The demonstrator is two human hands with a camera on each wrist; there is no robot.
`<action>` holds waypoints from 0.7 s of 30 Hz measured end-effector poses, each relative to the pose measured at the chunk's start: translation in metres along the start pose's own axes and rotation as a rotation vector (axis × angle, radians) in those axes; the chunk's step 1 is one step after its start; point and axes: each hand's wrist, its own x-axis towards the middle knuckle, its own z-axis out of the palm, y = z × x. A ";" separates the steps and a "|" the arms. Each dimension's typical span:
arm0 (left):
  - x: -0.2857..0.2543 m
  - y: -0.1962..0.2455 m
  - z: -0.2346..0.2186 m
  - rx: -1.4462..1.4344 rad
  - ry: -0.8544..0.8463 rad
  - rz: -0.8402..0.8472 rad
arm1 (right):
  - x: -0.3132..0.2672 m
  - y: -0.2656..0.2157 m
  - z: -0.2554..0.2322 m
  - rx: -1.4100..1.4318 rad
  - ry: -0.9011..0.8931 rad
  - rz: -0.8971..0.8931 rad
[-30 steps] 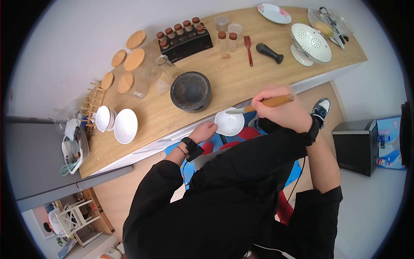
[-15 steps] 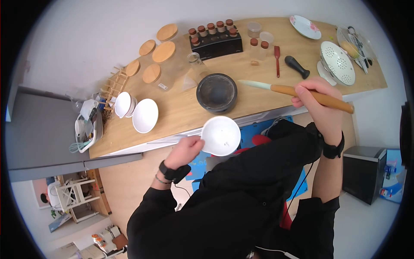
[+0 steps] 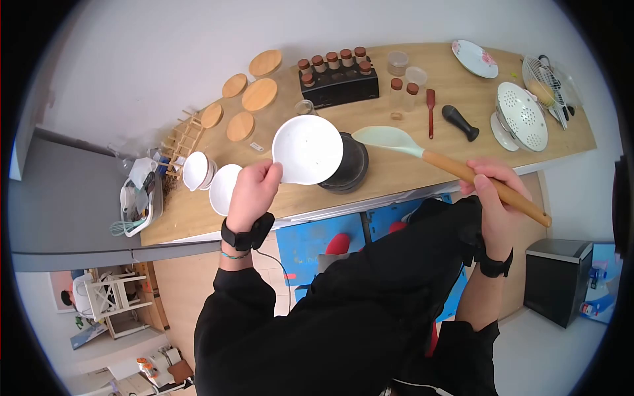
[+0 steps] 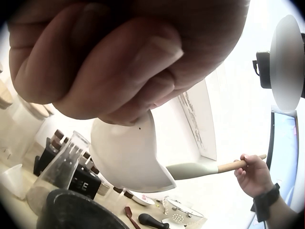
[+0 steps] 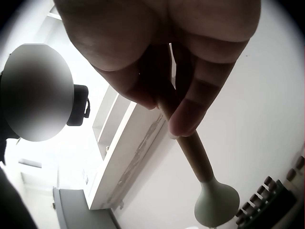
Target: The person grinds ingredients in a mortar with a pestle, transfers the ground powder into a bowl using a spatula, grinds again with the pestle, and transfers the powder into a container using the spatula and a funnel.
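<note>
My left hand [image 3: 254, 191] grips a white bowl [image 3: 308, 149] at its rim, with the bowl raised and overlapping the black mortar [image 3: 351, 170] in the head view. Small dark specks dot the bowl's inside. From the left wrist view, the same bowl [image 4: 126, 155] shows its outer wall beneath the curled fingers [image 4: 124, 71]. My right hand [image 3: 496, 198] holds a spoon by its wooden handle [image 3: 456, 168]; its pale green head [image 3: 389, 137] points left, beside the mortar. That green spoon head [image 5: 217, 204] hangs below the fingers in the right wrist view.
White bowls [image 3: 196, 170] stand at the counter's left, near jars with wooden lids [image 3: 259, 94]. Behind the mortar is a black spice rack [image 3: 340, 86]. A red spatula [image 3: 430, 113], a black pestle [image 3: 460, 123] and a white colander [image 3: 522, 115] lie to the right.
The white bowl has risen from in front of the counter to above the mortar's left side. The spoon swung away from the bowl to the right, then dipped slightly at its handle end.
</note>
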 end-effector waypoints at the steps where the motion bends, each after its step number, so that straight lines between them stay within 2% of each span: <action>1: 0.002 0.007 -0.002 0.007 0.025 0.011 | -0.002 0.002 -0.002 0.059 0.035 0.040; 3: 0.009 0.015 -0.007 0.027 0.033 0.054 | -0.005 0.006 -0.002 0.079 0.058 0.033; 5: 0.018 0.021 -0.010 -0.048 0.030 -0.003 | -0.009 0.010 -0.003 0.096 0.086 0.022; 9: 0.023 0.030 0.002 -0.030 -0.038 -0.008 | -0.017 0.021 -0.010 0.099 0.149 0.065; 11: 0.024 0.028 0.014 -0.072 -0.089 -0.008 | -0.020 0.026 -0.015 0.140 0.209 0.096; 13: 0.025 0.023 0.024 -0.156 -0.206 -0.099 | -0.021 0.029 -0.020 0.126 0.251 0.091; 17: 0.018 0.009 0.046 -0.187 -0.312 -0.177 | -0.024 0.038 -0.033 0.106 0.347 0.101; 21: 0.016 -0.010 0.062 -0.236 -0.362 -0.213 | -0.019 0.045 -0.041 0.111 0.336 0.082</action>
